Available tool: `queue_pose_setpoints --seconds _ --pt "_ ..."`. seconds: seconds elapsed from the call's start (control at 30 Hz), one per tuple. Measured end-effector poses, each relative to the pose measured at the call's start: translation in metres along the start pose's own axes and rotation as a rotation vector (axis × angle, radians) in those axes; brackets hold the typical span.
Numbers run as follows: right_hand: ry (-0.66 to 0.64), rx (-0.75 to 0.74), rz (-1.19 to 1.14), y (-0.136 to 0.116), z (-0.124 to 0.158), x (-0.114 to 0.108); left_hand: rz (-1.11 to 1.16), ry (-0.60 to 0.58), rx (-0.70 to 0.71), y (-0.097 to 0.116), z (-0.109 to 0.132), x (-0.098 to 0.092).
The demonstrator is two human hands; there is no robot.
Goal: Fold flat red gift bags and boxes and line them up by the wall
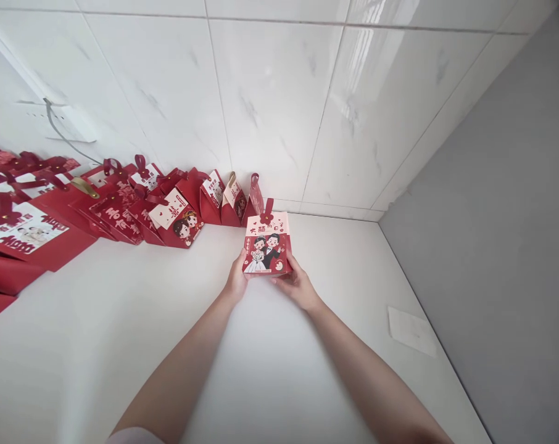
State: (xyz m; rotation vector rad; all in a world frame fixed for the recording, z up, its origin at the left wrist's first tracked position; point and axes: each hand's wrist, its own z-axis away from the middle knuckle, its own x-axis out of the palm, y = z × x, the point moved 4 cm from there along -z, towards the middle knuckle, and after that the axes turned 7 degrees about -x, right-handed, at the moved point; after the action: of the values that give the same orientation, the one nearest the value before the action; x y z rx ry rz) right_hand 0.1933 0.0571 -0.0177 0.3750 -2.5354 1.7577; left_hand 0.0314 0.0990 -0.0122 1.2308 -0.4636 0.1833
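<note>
Your left hand (237,277) grips the left side of the red-and-cream gift box (266,253), and your right hand (300,285) grips its lower right corner, so the box is clamped between them. You have it over the white table (270,376), near the right end of a row of gift boxes (117,216); whether its base touches the table you cannot tell. Its printed couple faces you, beneath a dark red ribbon (269,206). The box looks closed, its contents hidden. The others stand crowded along the tiled wall (265,92).
</note>
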Motion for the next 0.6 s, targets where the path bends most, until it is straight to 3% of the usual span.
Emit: queue_pose_setpoints --seconds 0.2,0.3,0.47,0.6 --pt "0.142 0.11 -0.016 0.0047 -0.001 -0.0045 -0.139 -0.181 0.186 0.0021 0.0059 0.0061" --pt "0.177 0.135 0.043 0.0032 0.0004 -0.0064 -0.248 -0.14 0.22 0.0036 0.0072 0.0057" --pt "0.129 0.14 0.12 -0.001 0.0031 -0.0043 -0.21 -0.034 0.199 0.0042 0.0035 0.0012" --pt "0.118 0.143 0.125 -0.0039 0.0039 -0.0042 -0.207 -0.018 0.186 0.0032 0.0034 0.0003"
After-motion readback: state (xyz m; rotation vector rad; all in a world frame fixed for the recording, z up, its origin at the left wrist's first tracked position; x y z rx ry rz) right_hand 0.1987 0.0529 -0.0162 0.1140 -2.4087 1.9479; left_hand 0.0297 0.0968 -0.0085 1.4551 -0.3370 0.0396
